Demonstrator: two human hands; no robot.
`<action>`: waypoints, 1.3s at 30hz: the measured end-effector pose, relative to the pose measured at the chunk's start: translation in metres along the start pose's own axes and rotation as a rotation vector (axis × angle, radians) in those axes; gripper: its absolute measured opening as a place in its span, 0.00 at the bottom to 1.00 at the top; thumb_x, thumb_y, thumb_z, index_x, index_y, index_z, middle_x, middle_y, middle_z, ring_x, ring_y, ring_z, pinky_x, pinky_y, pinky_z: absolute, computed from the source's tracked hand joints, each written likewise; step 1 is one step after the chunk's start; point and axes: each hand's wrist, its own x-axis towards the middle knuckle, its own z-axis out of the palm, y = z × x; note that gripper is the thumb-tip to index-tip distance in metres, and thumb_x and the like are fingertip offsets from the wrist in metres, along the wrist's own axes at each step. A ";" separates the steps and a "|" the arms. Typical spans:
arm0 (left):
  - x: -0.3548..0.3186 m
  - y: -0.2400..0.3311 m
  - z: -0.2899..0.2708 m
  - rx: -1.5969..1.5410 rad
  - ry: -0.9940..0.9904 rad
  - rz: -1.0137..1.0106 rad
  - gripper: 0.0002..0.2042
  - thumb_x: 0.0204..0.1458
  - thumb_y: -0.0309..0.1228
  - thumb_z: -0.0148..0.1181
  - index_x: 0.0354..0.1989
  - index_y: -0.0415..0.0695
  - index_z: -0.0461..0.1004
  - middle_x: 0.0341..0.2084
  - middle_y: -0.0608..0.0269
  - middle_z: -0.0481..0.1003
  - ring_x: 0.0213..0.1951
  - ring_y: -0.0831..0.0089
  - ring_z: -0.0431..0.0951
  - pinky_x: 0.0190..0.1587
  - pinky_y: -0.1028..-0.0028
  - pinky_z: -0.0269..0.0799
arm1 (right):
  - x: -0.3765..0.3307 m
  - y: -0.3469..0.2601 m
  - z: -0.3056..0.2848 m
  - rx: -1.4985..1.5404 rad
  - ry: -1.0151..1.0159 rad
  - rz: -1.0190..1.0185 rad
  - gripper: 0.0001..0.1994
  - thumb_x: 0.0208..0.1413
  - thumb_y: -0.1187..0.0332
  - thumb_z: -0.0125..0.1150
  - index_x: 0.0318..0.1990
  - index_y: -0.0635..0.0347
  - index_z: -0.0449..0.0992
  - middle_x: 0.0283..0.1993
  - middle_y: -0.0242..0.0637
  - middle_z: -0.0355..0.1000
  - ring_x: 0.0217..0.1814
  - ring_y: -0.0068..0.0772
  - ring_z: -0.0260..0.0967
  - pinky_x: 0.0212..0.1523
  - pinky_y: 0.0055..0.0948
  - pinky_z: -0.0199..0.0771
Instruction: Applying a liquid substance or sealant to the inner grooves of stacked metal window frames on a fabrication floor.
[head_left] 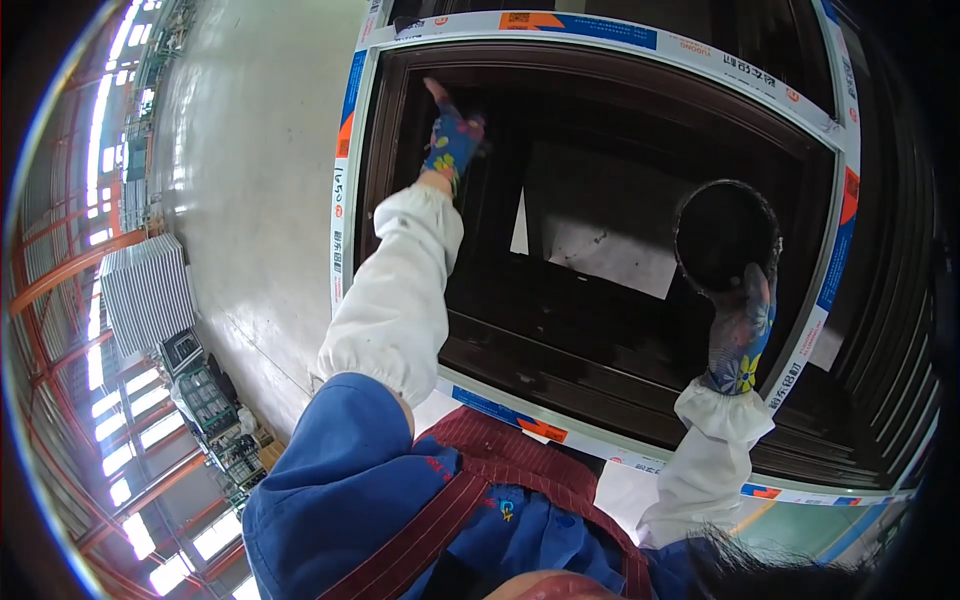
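Observation:
My left hand (453, 140), in a blue flowered glove, reaches to the upper left inside corner of a dark brown window-like frame (600, 65). One finger stretches out along the brown profile; the others are partly blurred, and I see nothing held. My right hand (740, 325), gloved alike, grips the near rim of a round black container (728, 235) above the right part of the frame. Its inside is too dark to make out. White sleeve covers (385, 295) wrap both forearms.
White, blue and orange printed protective strips (345, 190) run along the frame's outer edges. More dark profiles (880, 330) lie at the right. Grey floor (270, 120) stretches to the left, with a striped stack (148, 290) and machinery (205, 400) farther off.

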 end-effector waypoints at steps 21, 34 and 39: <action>0.039 -0.025 0.012 0.186 0.148 -0.052 0.42 0.44 0.31 0.52 0.63 0.40 0.29 0.25 0.47 0.75 0.23 0.58 0.77 0.25 0.65 0.74 | 0.007 0.031 -0.030 -0.569 0.057 -0.401 0.18 0.59 0.64 0.42 0.53 0.66 0.60 0.51 0.45 0.63 0.49 0.36 0.65 0.49 0.25 0.68; 0.067 -0.031 0.006 0.061 0.083 -0.066 0.21 0.43 0.37 0.53 0.42 0.33 0.64 0.21 0.47 0.74 0.24 0.56 0.77 0.26 0.64 0.73 | 0.006 0.017 -0.015 -0.850 0.068 -0.634 0.15 0.59 0.66 0.43 0.49 0.67 0.64 0.46 0.48 0.64 0.43 0.38 0.67 0.37 0.28 0.73; 0.074 -0.037 0.007 0.219 0.071 0.030 0.21 0.42 0.37 0.53 0.42 0.33 0.65 0.25 0.44 0.74 0.30 0.50 0.75 0.33 0.60 0.72 | 0.005 0.021 -0.025 -0.141 0.043 -0.165 0.15 0.59 0.67 0.42 0.49 0.67 0.64 0.47 0.46 0.64 0.43 0.37 0.68 0.42 0.27 0.72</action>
